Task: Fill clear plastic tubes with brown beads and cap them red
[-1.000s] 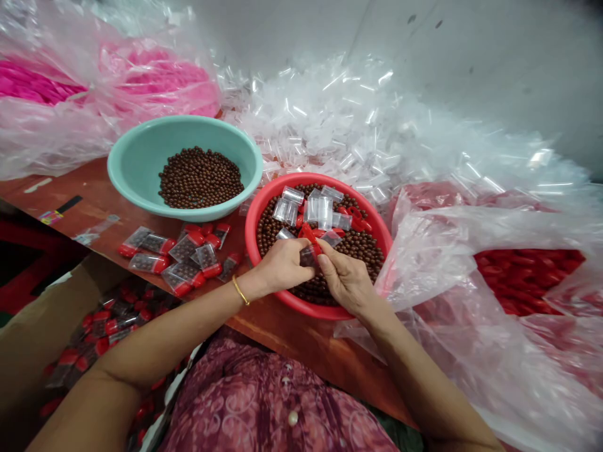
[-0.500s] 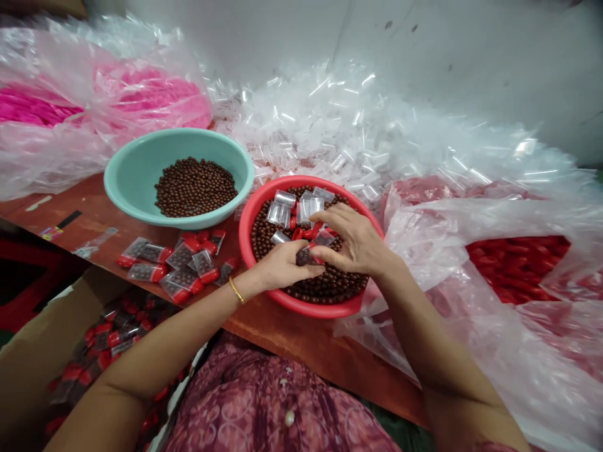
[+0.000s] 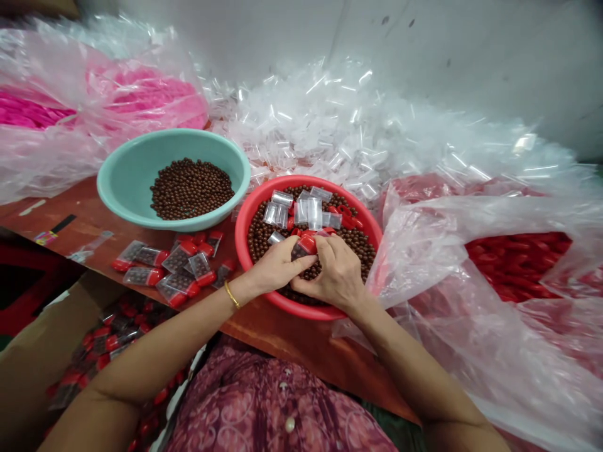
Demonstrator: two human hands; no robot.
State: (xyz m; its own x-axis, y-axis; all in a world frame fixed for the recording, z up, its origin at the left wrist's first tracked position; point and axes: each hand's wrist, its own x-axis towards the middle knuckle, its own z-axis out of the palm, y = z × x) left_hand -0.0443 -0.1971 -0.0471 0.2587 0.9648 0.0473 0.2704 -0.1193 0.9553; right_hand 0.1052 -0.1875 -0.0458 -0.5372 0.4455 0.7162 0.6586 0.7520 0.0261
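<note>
My left hand (image 3: pixel 277 265) and my right hand (image 3: pixel 335 271) meet over a red plastic basin (image 3: pixel 245 251), both pinching a small clear packet with a red end (image 3: pixel 301 246). Dark contents show through the packet, partly hidden by my fingers. Brown round beads (image 3: pixel 358 246) fill the basin beneath my hands. Several empty clear plastic bags (image 3: pixel 298 210) and red pieces (image 3: pixel 348 220) lie on the beads. A gold bangle (image 3: pixel 230 295) circles my left wrist.
A teal basin (image 3: pixel 141 157) of brown beads stands left on a reddish-brown table (image 3: pixel 85 229), with several filled packets (image 3: pixel 179 270) in front. A cardboard box (image 3: pixel 47 326) holds more. Plastic sacks of clear (image 3: pixel 330 125), pink (image 3: pixel 141 94) and red (image 3: pixel 513 267) items surround the basins.
My right hand has come down from its spread position over the basin and now pinches the packet. My hands are closer together, and the view has shifted slightly.
</note>
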